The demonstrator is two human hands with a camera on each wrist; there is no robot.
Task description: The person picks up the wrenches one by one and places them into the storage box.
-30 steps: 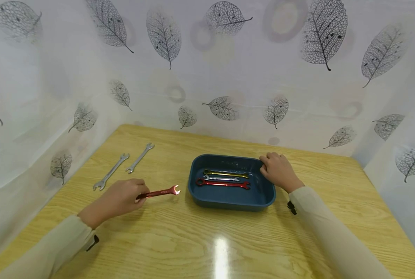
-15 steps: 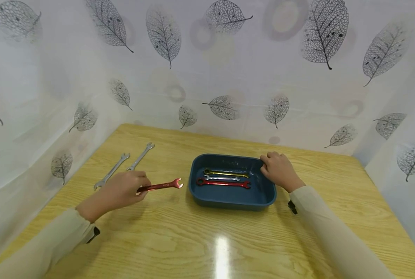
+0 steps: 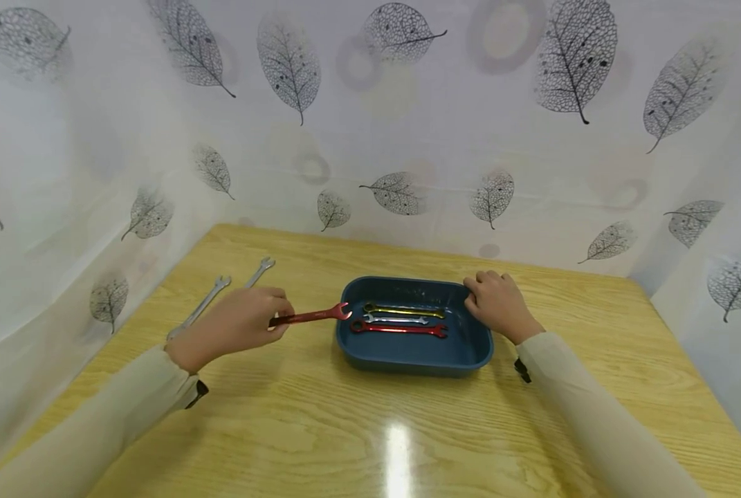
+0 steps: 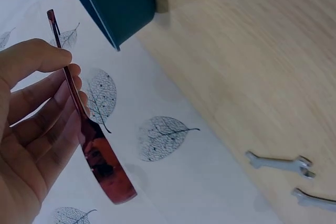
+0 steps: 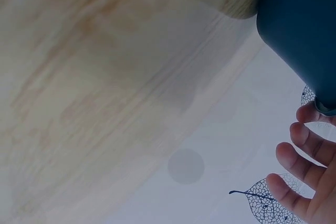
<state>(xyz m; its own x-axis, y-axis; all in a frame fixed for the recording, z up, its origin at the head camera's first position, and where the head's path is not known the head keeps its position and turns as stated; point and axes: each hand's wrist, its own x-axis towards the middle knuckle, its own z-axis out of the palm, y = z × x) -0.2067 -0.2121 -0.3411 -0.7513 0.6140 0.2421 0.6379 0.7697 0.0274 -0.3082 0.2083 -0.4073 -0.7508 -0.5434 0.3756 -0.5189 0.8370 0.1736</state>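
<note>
My left hand (image 3: 245,321) pinches a red combination wrench (image 3: 313,317) between thumb and fingers. Its open end points right and overlaps the left rim of a dark blue bin (image 3: 414,368). In the left wrist view the wrench (image 4: 76,95) tilts across the fingers, its other end broad and close to the camera. My right hand (image 3: 499,304) grips the bin's back right corner; in the right wrist view an index finger (image 5: 310,113) meets the rim while the other fingers extend below. Inside the bin lie a gold wrench (image 3: 404,310), a silver wrench (image 3: 401,320) and another red wrench (image 3: 401,330).
Two silver open-end wrenches lie on the wooden table (image 3: 320,429) at the left: the nearer one (image 3: 205,302) is partly behind my left hand, and so is the farther one (image 3: 260,272). A leaf-patterned curtain (image 3: 407,138) encloses the back and sides.
My left hand has carried the red wrench rightward and up in the view, from beside the bin to its left rim. The right hand and the bin have stayed put.
</note>
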